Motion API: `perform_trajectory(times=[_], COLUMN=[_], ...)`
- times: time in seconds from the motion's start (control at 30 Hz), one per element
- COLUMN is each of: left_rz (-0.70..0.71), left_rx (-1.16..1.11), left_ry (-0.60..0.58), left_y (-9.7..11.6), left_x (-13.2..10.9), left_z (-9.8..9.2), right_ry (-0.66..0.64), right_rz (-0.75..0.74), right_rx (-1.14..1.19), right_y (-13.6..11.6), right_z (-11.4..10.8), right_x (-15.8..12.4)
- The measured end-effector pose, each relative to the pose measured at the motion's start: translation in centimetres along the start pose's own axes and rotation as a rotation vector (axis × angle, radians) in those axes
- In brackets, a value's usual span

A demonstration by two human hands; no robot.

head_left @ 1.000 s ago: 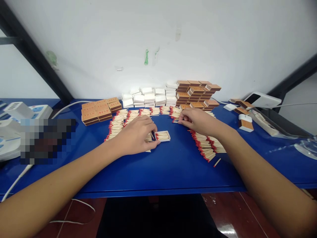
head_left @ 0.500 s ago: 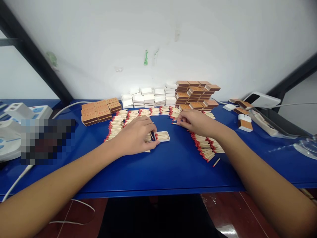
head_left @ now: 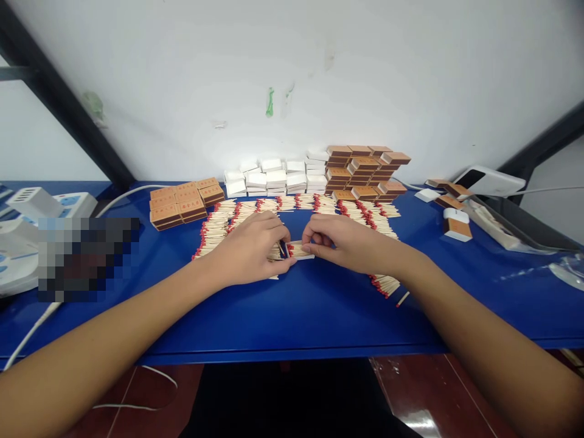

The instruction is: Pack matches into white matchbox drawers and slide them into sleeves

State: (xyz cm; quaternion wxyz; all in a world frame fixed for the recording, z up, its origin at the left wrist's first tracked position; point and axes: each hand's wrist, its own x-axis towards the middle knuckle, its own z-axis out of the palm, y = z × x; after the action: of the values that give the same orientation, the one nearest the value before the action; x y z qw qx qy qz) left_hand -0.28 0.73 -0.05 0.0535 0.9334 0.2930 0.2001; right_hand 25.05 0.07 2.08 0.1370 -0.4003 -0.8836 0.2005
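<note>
A small white matchbox tray (head_left: 309,257) with red-tipped matches in it lies on the blue table. My left hand (head_left: 250,250) steadies the tray at its left end, thumb at the near side and fingertips at the far corner. Over the tray's right part is my right hand (head_left: 351,244), its thumb and fingers pinched on matches that are mostly hidden. Piles of loose matches (head_left: 212,231) curve around the tray. More matches (head_left: 385,285) lie under and beside my right forearm, with a single match (head_left: 402,298) apart from them.
White trays (head_left: 276,176) are stacked against the wall, beside stacked brown matchbox sleeves (head_left: 356,173). More brown boxes (head_left: 180,204) sit left. Farther left are a power strip (head_left: 75,204) and a pixelated dark object (head_left: 89,258). A white device (head_left: 495,180) and a lidded box (head_left: 457,226) lie right.
My right hand has moved left and nearer, from the match piles to over the tray, carrying matches in its fingertips. My left hand stays at the tray.
</note>
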Motion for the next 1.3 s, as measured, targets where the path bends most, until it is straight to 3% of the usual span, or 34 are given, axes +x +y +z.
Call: perform_trajectory(times=[0.27,0.4,0.47,0.7,1.1,1.3], left_rz=[-0.014,-0.013,-0.009,-0.024,-0.021,-0.020], left_rx=[-0.008,-0.010,-0.008,-0.009,-0.013,0.002], left_ry=[-0.009,-0.013,-0.011,-0.023,-0.017,-0.018], left_y=[0.1,-0.1,-0.1,0.0,-0.1,-0.1], left_x=[-0.1,-0.1,-0.1,-0.1,-0.1,-0.1], left_z=[-0.2,0.0,0.0,-0.1,-0.1,-0.1], right_ry=[0.046,0.262,0.311,0.160,0.117,0.118], right_rz=[0.007,0.098,0.168,0.214,0.265,0.182], right_rx=[-0.049,-0.165,-0.256,-0.284,-0.308,-0.274], right_y=[0.4,2.3,3.8,6.4,6.1,5.2], right_z=[-0.1,-1.4,-2.1,-2.6,-2.1,-1.5], right_x=[0.3,0.1,0.0,0.0,0.4,0.5])
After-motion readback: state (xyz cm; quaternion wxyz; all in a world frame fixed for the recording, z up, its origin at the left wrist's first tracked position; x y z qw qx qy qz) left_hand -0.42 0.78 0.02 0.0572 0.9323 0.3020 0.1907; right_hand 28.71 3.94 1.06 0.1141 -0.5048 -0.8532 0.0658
